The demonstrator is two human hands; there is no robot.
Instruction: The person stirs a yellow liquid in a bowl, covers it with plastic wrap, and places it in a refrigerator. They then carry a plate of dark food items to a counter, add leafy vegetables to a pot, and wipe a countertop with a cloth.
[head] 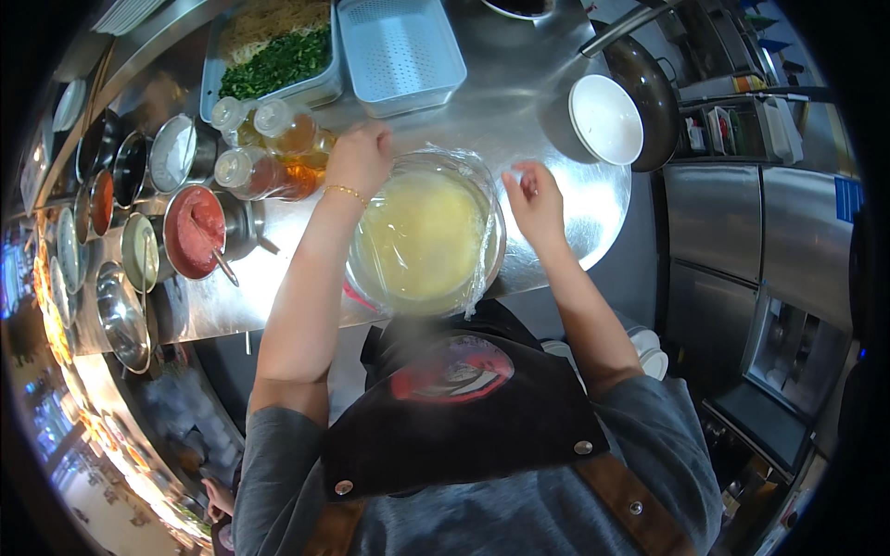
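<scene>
A round bowl of pale yellow contents (424, 236) stands near the front edge of the steel counter, covered with clear plastic wrap (480, 267) that bunches along its right side. My left hand (361, 156) is at the bowl's far left rim, fingers curled downward; whether they pinch the wrap is hidden. To the right of the bowl, a little apart from it, my right hand (537, 201) hovers with thumb and forefinger apart and nothing visible in it. Clear squeeze bottles (274, 149) of amber and reddish liquid are close to my left hand.
Behind the bowl sit a perforated light-blue container (400, 52) and a tray of chopped greens (281, 66). White bowls (606, 119) are at the right. Metal pots, one with pink sauce (195, 233), crowd the left. A person's hand (219, 499) shows at lower left.
</scene>
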